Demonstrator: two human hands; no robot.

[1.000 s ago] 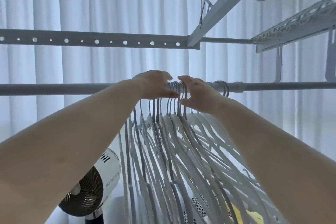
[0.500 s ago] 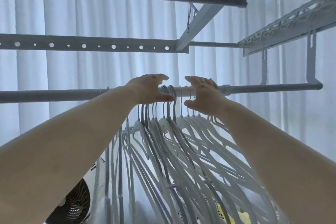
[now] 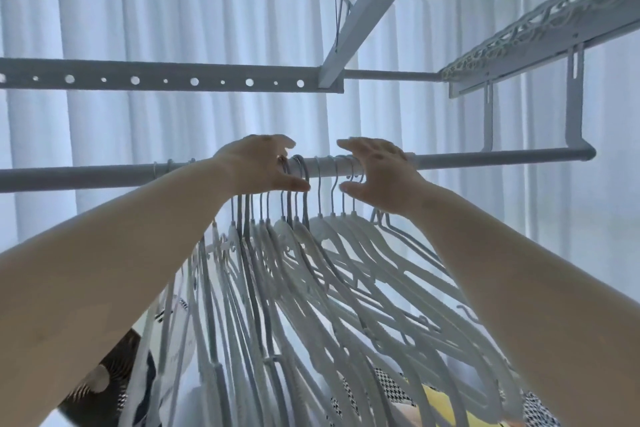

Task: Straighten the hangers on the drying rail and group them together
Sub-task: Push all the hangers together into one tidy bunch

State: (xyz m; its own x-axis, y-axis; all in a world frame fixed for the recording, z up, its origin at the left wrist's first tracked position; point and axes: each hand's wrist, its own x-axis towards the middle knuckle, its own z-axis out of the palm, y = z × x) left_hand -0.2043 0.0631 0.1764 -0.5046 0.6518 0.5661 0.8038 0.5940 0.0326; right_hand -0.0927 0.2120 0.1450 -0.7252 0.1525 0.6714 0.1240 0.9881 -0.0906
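Hangers (image 3: 325,230) on rail (image 3: 485,160), hooks (image 3: 319,180) between left hand (image 3: 258,163) and right hand (image 3: 379,173), both open-fingered.

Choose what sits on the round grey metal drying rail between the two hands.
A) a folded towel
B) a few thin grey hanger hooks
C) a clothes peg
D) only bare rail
B: between the left hand and the right hand, several thin grey hanger hooks loop over the round grey metal drying rail, and pale plastic hangers hang below them.
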